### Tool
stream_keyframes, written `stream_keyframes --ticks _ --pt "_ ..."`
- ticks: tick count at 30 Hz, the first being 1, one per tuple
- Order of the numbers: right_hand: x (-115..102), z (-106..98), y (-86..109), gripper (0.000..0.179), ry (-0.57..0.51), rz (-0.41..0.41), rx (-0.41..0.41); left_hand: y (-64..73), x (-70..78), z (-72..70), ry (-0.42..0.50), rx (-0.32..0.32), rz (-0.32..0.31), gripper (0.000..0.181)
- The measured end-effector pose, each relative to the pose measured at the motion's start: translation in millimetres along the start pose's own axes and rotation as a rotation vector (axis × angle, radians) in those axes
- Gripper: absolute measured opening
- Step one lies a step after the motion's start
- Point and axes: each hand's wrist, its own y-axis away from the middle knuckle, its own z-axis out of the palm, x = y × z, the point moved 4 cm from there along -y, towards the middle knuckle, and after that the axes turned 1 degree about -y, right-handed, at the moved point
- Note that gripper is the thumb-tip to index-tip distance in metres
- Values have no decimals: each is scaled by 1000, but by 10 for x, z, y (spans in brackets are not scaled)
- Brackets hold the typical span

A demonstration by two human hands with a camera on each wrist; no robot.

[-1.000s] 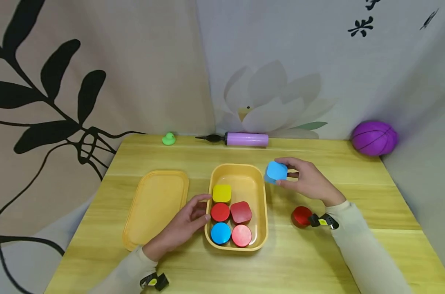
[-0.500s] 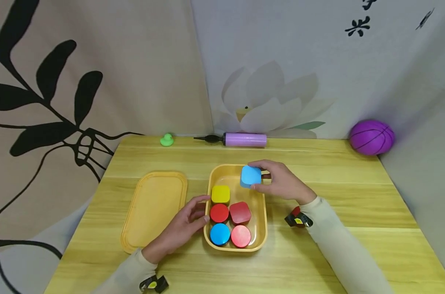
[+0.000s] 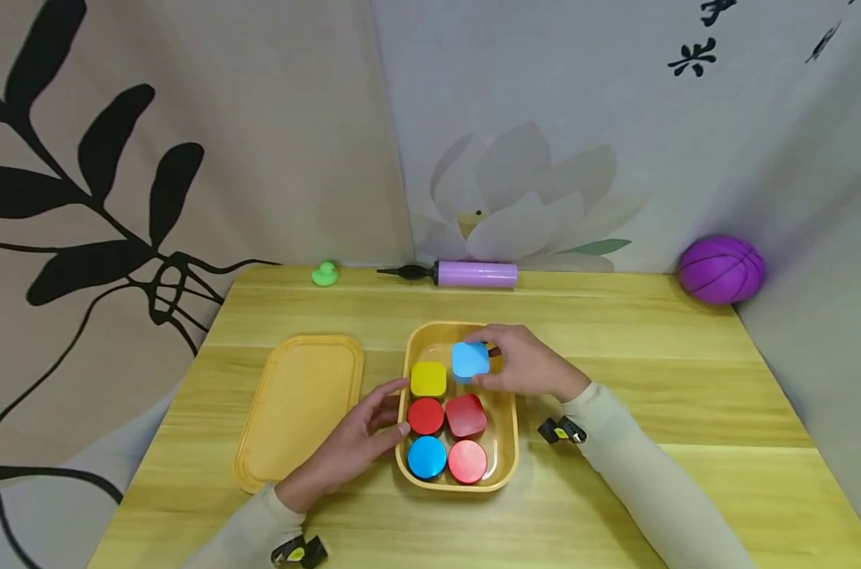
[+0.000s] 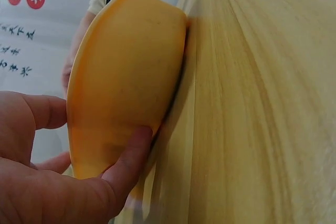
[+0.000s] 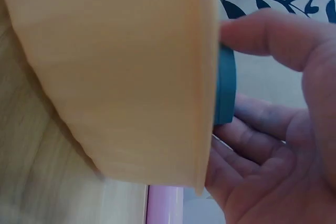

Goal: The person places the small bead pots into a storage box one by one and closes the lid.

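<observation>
My right hand (image 3: 530,363) pinches a light-blue rounded-square block (image 3: 470,360) between thumb and fingers, over the far right part of an open yellow box (image 3: 510,450). In the right wrist view the block (image 5: 226,85) still shows partly above the box rim. My left hand (image 3: 355,438) rests with relaxed fingers against the box's left side; the left wrist view has its thumb on the outer wall (image 4: 126,66). Inside the box sit a yellow rounded-square block (image 3: 428,380), a red round one (image 3: 426,416), a red rounded-square one (image 3: 466,416), a blue round one (image 3: 427,457) and a pinkish-red round one (image 3: 467,461).
A flat yellow lid (image 3: 298,411) lies left of the box. Along the table's back edge are a green toy duck (image 3: 325,274), a purple hand pump (image 3: 476,274) and a purple ball (image 3: 722,269). Wood-grain table surface (image 3: 658,340) surrounds the box, with a printed curtain behind.
My right hand has carried the light-blue block leftward from beside the box to over its inside, then lower. A red round block on the table is now hidden under the right forearm.
</observation>
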Motion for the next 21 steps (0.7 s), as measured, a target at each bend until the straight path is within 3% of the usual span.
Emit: stream_keyframes --ticks 8,21 --pt "-30 91 -59 57 97 -36 -82 -15 -7 11 -16 1 3 65" --pt "-79 207 -94 59 169 62 -218 3 29 24 -26 12 -17 64"
